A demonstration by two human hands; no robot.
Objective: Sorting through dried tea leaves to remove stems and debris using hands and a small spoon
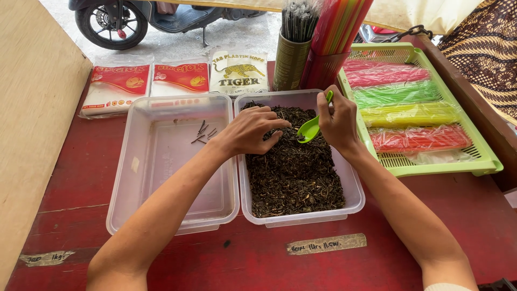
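two clear plastic tubs sit side by side in the middle of the red bench point(258, 258), long sides running away from the person. the left tub point(172, 161) holds only a few dark sticks point(204, 132) near its far right corner. the right tub point(299, 156) is full of dark dried tea leaves point(296, 172). along the right edge lies a green tray point(484, 156) of coloured straw bundles; flat packets point(177, 78) line the far edge. the left hand point(250, 129) rests on the leaves at the far end, fingers bent and pinching into them, though what they grip i cannot tell. the right hand point(339, 121) closes on a green scoop point(311, 126), handle upward, bowl pointing left toward the left fingertips, just beside them.
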